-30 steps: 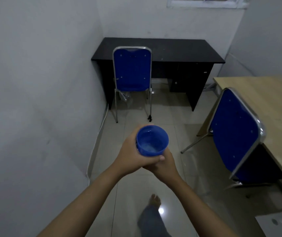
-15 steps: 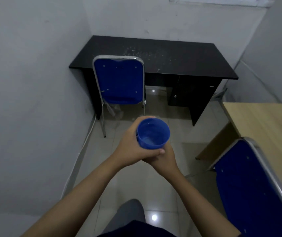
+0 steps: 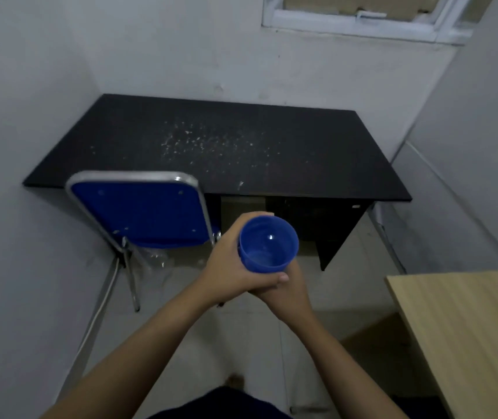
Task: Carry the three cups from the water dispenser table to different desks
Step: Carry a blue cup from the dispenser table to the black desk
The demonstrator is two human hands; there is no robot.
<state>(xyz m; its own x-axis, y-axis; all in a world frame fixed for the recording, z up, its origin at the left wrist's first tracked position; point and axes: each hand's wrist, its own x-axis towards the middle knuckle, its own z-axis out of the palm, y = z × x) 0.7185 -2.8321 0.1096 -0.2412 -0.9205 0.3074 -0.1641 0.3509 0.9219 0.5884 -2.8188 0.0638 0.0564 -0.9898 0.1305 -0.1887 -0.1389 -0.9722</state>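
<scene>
A blue plastic cup (image 3: 267, 244) is held upright in front of me, a little water visible at its bottom. My left hand (image 3: 231, 264) wraps around the cup's left side, thumb across the front. My right hand (image 3: 287, 290) supports it from underneath and from the right. The black desk (image 3: 223, 146) stands just ahead against the back wall, its top speckled with white crumbs. The cup hovers in front of the desk's near edge, above the floor.
A blue chair with a metal frame (image 3: 142, 213) stands at the black desk, left of the cup. A light wooden desk (image 3: 465, 328) fills the right side. Walls close in on the left and right. A window (image 3: 359, 13) sits above the black desk.
I have walked closer to the black desk, which now fills the view. The second blue chair on the right has passed out of sight. Both hands still hold the cup.
</scene>
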